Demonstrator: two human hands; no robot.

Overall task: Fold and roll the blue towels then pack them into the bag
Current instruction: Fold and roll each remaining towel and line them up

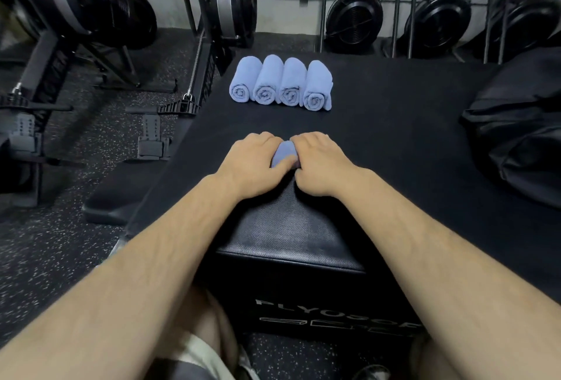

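Several rolled blue towels lie side by side at the far edge of the black padded box, their spiral ends facing me. Nearer to me, another blue towel lies on the box as a roll, mostly covered by my hands. My left hand grips its left part with fingers curled over it. My right hand grips its right part the same way. The black bag sits at the right edge of the box.
Rowing machines stand on the speckled rubber floor to the left. Black fans and upright bars line the back wall. A black pad lies on the floor beside the box. My knees are below the box's front.
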